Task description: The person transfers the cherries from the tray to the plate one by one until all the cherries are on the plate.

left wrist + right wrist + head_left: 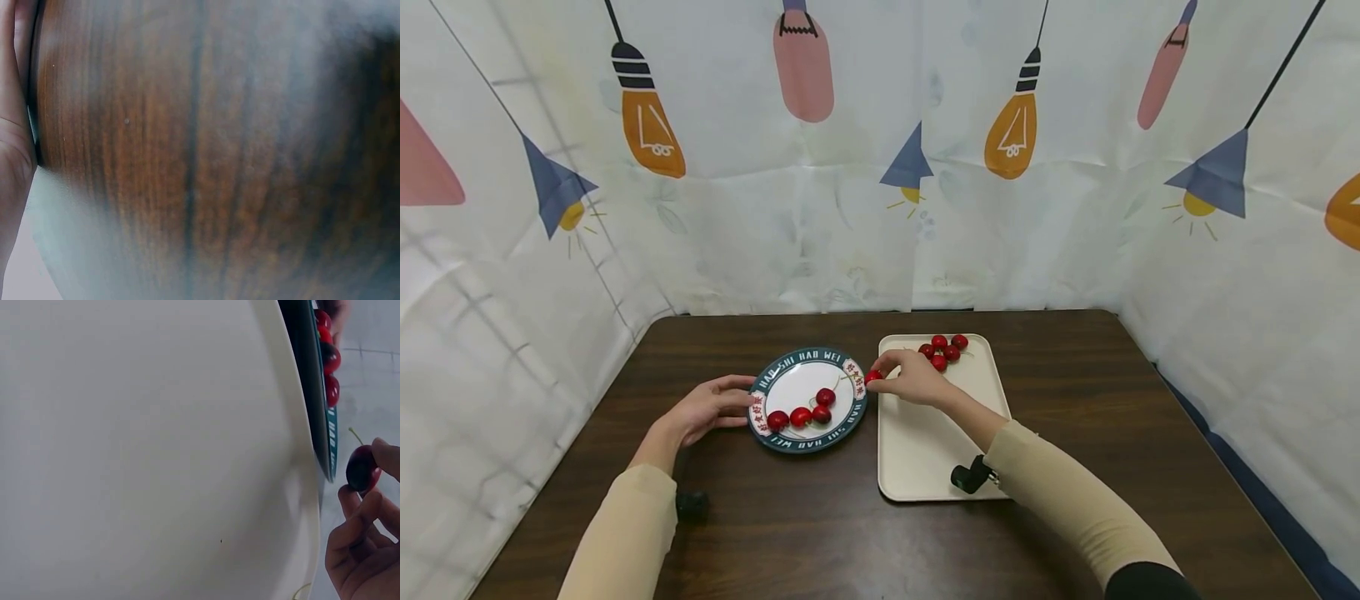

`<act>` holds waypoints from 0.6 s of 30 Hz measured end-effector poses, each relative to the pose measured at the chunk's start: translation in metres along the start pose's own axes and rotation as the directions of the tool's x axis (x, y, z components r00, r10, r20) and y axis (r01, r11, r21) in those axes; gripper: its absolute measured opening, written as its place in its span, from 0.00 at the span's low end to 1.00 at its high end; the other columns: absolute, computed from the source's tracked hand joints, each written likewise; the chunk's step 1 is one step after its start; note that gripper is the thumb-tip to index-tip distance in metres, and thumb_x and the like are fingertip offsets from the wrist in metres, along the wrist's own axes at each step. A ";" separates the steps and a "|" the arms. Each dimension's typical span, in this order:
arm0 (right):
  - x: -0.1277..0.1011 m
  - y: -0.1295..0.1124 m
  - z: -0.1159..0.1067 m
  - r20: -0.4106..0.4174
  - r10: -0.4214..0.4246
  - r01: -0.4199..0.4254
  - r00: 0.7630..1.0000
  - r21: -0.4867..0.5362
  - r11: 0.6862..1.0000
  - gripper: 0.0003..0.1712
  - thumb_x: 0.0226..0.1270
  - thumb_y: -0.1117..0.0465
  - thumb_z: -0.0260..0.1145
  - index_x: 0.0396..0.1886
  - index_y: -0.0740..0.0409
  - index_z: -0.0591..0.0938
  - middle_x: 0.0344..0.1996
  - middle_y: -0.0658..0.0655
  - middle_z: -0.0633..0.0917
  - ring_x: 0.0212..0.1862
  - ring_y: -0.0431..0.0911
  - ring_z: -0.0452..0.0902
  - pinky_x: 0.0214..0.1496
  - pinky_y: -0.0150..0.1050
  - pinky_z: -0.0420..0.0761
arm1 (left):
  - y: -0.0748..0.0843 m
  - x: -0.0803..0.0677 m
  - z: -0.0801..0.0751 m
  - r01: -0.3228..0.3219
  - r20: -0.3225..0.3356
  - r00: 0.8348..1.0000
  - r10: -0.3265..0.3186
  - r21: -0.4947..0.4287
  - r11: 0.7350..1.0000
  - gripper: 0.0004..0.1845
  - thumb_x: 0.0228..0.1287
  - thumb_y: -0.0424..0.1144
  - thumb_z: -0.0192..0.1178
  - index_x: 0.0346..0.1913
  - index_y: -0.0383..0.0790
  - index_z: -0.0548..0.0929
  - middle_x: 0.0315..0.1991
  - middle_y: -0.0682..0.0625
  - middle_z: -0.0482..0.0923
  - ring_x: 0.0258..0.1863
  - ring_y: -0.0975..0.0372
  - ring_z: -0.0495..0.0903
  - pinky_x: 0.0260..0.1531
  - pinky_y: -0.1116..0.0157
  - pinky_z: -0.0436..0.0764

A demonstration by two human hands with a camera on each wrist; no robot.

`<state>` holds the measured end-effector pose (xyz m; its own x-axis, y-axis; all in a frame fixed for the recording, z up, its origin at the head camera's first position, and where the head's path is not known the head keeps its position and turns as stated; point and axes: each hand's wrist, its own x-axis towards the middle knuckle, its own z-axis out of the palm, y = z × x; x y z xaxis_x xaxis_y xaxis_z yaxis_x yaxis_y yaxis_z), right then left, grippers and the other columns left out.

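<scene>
My right hand (913, 379) pinches a red cherry (364, 469) between thumb and fingertips. The cherry's thin stem points up in the right wrist view. It hangs over the gap between the plate and the tray's left edge. My left hand (718, 406) touches the left rim of a round white plate (790, 386) with a dark teal lettered border, its fingers fairly straight. Several cherries (801, 417) lie on the plate's near half. On the cream rectangular tray (925, 450), several more cherries (939, 362) cluster at the far end.
Both objects stand on a dark wood table (760, 533). A patterned curtain (850, 225) closes off the back and sides. A black wrist device (972, 475) sits over the tray by the right sleeve; another dark one (692, 504) is beside the left sleeve.
</scene>
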<state>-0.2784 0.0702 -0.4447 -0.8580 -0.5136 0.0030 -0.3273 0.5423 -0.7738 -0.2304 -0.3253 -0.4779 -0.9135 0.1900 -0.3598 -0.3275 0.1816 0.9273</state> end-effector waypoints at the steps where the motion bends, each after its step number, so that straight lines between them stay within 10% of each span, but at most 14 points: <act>1: 0.000 -0.001 0.001 0.002 0.000 0.000 1.000 -0.001 1.000 0.17 0.65 0.52 0.75 0.49 0.54 0.87 0.40 0.49 0.85 0.46 0.49 0.78 0.38 0.37 0.83 | 0.000 0.000 0.000 0.001 -0.001 1.000 -0.001 0.000 1.000 0.37 0.75 0.42 0.63 0.79 0.36 0.60 0.68 0.34 0.66 0.53 0.55 0.82 0.54 0.57 0.84; 18: 0.006 -0.002 0.010 0.007 -0.019 0.019 1.000 -0.029 0.999 0.10 0.70 0.55 0.71 0.45 0.54 0.87 0.39 0.49 0.85 0.43 0.46 0.78 0.38 0.35 0.82 | 0.001 -0.002 0.000 -0.007 0.001 1.000 0.007 0.010 1.000 0.37 0.75 0.42 0.63 0.79 0.36 0.60 0.70 0.33 0.65 0.54 0.55 0.81 0.54 0.57 0.83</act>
<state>-0.2785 0.0595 -0.4498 -0.8488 -0.5286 0.0130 -0.3551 0.5516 -0.7548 -0.2288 -0.3255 -0.4757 -0.9156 0.1925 -0.3530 -0.3183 0.1893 0.9289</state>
